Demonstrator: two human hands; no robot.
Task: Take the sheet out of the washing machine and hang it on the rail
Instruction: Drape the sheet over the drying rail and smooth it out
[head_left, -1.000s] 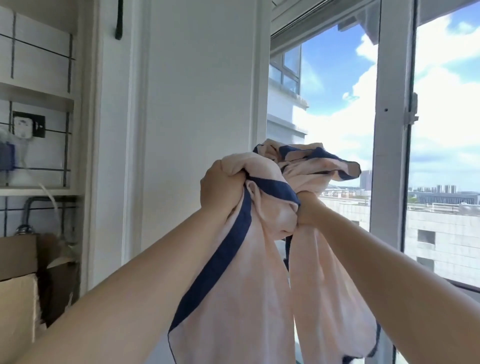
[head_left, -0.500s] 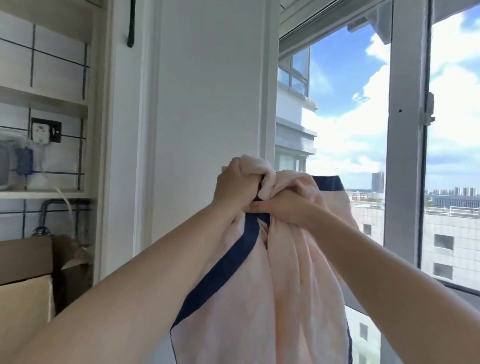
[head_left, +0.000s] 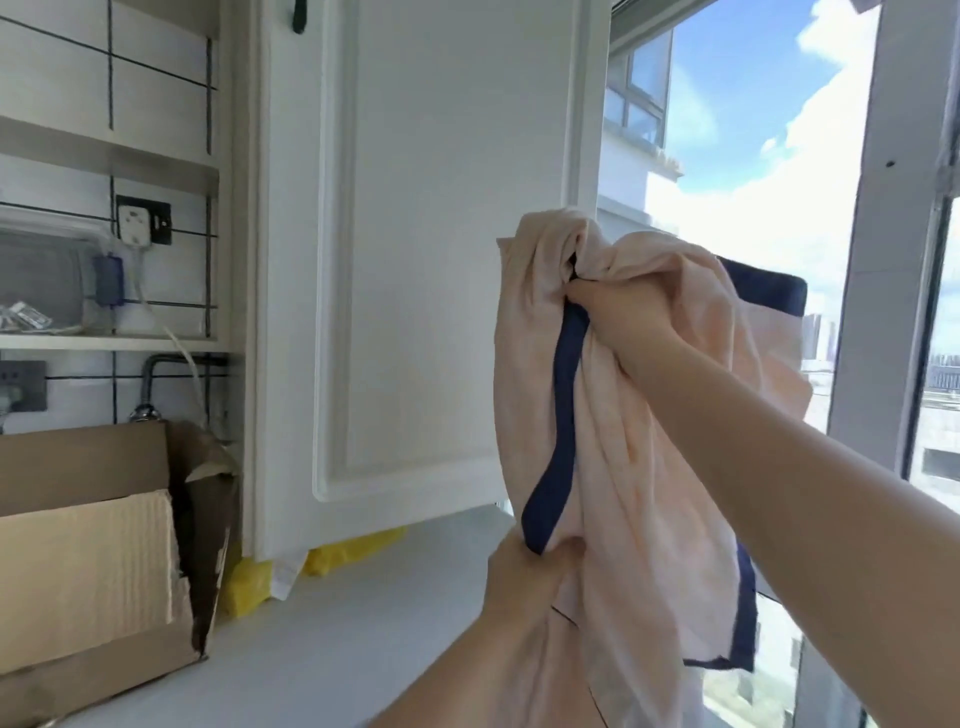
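Holding sheet (head_left: 639, 415) aloft at 3 o'clock before window (head_left: 753, 156), both hands clenched on it: right hand (head_left: 618, 317) bunching top, left hand (head_left: 530, 577) gripping navy border (head_left: 563, 415) below. Judged soft, limp, likely damp-heavy; best taken along border. Rail not in view.

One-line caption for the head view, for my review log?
Right hand grips the bunched pink sheet high beside the window while left hand holds its navy-trimmed edge lower down; no rail in view.
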